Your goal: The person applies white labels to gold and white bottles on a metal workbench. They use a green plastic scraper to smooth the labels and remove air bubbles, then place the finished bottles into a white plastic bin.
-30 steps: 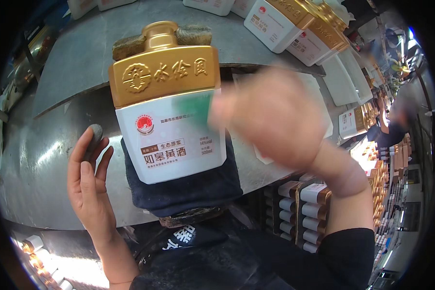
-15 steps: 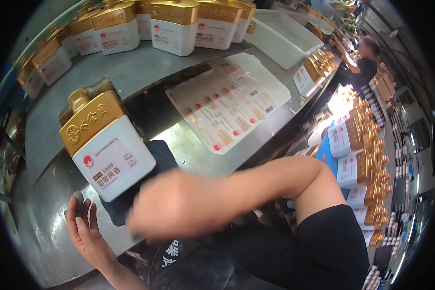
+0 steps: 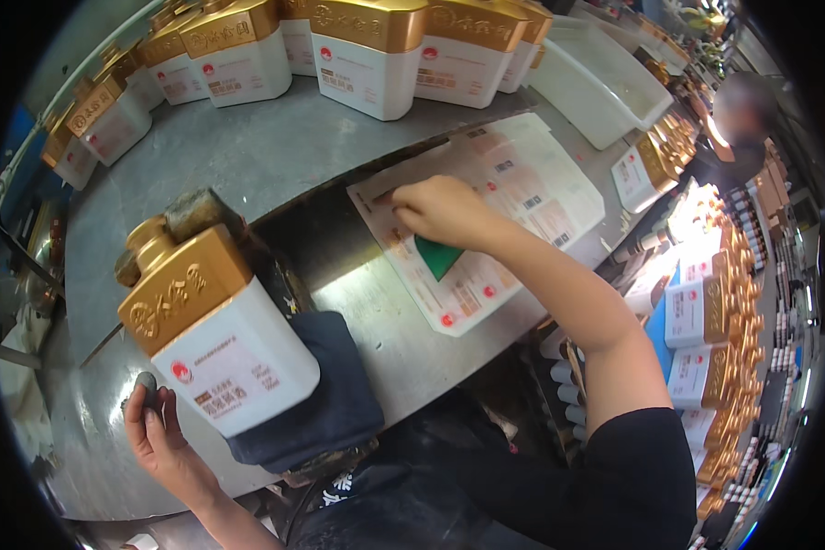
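Observation:
A white bottle (image 3: 238,353) with a gold shoulder and neck lies tilted on a dark folded cloth (image 3: 339,390), its printed front facing up. Its neck rests by a worn padded support (image 3: 202,209). Beside the bottle's lower left, my left hand (image 3: 170,449) is closed, fingertips around a small dark grey rounded piece (image 3: 148,394). My right hand (image 3: 445,213) is over a sheet of printed labels (image 3: 541,197), fingers pinched together near its left part. From under that hand juts a green flat piece (image 3: 438,258); the fingers' grip on it is partly hidden.
Several white-and-gold bottles (image 3: 367,73) stand along the far edge of the metal table (image 3: 192,151). A white plastic tub (image 3: 605,92) sits at the far right. Rows of bottles (image 3: 697,312) line the right side. Another person (image 3: 742,124) is at the upper right.
My right hand has moved from the front of the bottle, up and right to the label sheet. The green piece now shows. My left hand stays by the bottle; the view has shifted slightly.

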Tool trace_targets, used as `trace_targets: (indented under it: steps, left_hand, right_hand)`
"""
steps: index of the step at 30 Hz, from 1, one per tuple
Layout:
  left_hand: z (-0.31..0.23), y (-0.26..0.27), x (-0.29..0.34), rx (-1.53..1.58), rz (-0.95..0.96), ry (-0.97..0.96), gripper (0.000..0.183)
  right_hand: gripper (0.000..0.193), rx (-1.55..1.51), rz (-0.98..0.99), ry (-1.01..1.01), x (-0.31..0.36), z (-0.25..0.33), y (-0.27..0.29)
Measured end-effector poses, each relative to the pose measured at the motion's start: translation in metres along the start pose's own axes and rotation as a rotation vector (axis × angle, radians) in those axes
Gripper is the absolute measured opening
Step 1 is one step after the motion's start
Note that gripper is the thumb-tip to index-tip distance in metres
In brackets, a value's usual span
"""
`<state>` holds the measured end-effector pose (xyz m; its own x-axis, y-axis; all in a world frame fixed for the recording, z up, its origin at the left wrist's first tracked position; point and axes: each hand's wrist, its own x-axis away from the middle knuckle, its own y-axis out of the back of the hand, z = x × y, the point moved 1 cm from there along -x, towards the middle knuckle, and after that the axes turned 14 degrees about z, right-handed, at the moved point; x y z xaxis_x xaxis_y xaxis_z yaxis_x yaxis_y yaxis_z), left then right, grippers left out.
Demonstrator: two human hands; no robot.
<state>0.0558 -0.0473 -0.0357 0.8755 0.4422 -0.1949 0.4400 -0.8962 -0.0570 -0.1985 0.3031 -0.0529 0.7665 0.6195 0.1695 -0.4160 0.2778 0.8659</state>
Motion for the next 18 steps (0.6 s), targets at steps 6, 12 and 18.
trace_targets:
  steps: [6, 12, 18]
  left_hand:
    - [0.012, 0.009, -0.017, -0.047, -0.023, 0.023, 0.026]
    - [0.002, -0.005, -0.039, -0.118, -0.149, 0.038, 0.023]
    - [0.007, 0.017, -0.028, -0.151, -0.068, -0.008, 0.027]
  right_hand:
    - [0.018, 0.360, 0.309, -0.208, -0.014, -0.031, 0.004]
    - [0.031, 0.425, 0.010, -0.222, -0.019, -0.106, 0.043]
    - [0.049, 0.063, 0.061, -0.144, -0.037, -0.117, 0.050]
